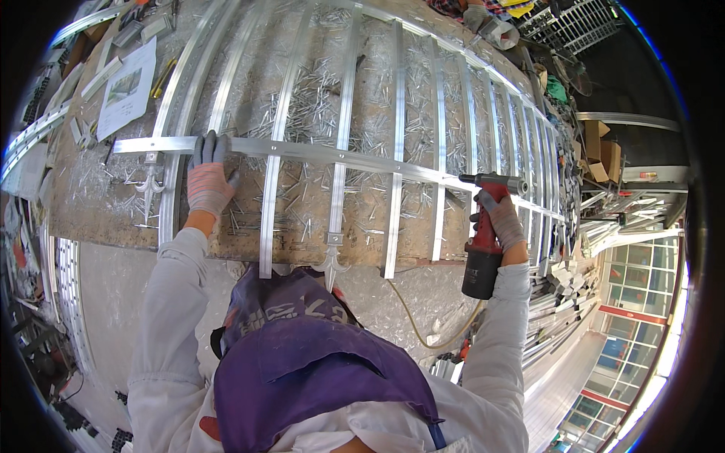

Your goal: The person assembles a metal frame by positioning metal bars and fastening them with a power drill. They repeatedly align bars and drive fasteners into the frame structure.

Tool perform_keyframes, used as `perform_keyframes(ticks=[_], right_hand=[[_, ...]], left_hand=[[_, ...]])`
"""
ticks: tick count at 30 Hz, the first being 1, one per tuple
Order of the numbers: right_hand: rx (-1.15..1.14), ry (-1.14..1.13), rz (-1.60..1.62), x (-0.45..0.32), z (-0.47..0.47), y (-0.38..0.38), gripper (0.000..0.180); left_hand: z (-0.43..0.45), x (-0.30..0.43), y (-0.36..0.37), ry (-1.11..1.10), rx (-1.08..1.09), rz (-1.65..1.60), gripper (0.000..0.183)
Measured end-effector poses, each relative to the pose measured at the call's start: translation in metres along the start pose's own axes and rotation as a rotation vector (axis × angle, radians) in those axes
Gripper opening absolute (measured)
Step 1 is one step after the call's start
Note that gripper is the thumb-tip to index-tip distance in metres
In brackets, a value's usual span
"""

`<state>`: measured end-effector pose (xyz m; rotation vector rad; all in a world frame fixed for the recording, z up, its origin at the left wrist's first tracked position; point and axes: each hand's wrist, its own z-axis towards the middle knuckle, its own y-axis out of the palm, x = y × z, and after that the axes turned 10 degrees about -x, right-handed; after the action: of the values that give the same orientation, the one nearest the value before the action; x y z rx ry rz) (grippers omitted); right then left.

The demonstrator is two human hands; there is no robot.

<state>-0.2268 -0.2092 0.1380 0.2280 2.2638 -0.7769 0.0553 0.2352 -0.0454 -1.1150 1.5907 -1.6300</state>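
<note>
My right hand [501, 218], in a striped grey-tipped glove, grips the red and black pneumatic rivet gun [483, 238]. The gun stands roughly upright, its nose pointing left just over the aluminium cross rail [362, 162]. My left hand [210, 181], gloved alike, lies over that rail near its left end, fingers across the metal and thumb below it. Beneath the rail run several aluminium bars [344, 102], with rivet heads visible at some crossings. One spear-shaped finial [331, 256] tips a bar at the table's front edge; another finial [149, 184] sits left of my left hand.
Loose rivets and stems [308, 102] litter the worktable [85, 209]. A printed sheet [129, 90] and yellow-handled tool [163, 78] lie at the left. An air hose [416, 334] loops below the gun. Another person's gloved hand [474, 17] shows at the far edge. Cardboard boxes [601, 150] stand right.
</note>
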Motion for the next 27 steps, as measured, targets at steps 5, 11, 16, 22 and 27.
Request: perform_keyframes(ticks=[5, 11, 16, 22, 27], right_hand=[[-0.047, 0.005, 0.025, 0.005, 0.007, -0.011, 0.033], [-0.101, -0.008, 0.017, 0.000, 0.018, -0.011, 0.034], [-0.129, 0.016, -0.019, 0.002, 0.031, -0.016, 0.034], [-0.173, 0.036, -0.033, 0.003, 0.041, -0.024, 0.035], [-0.203, 0.070, -0.141, 0.008, 0.057, -0.023, 0.035]], left_hand=[[0.000, 0.001, 0.002, -0.013, -0.014, 0.018, 0.086], [0.001, 0.001, 0.005, -0.027, -0.002, 0.025, 0.086], [0.001, 0.002, 0.005, -0.011, 0.013, 0.034, 0.086], [0.001, 0.002, 0.006, -0.008, 0.016, 0.024, 0.084], [0.001, 0.002, 0.007, -0.008, 0.032, 0.047, 0.081]])
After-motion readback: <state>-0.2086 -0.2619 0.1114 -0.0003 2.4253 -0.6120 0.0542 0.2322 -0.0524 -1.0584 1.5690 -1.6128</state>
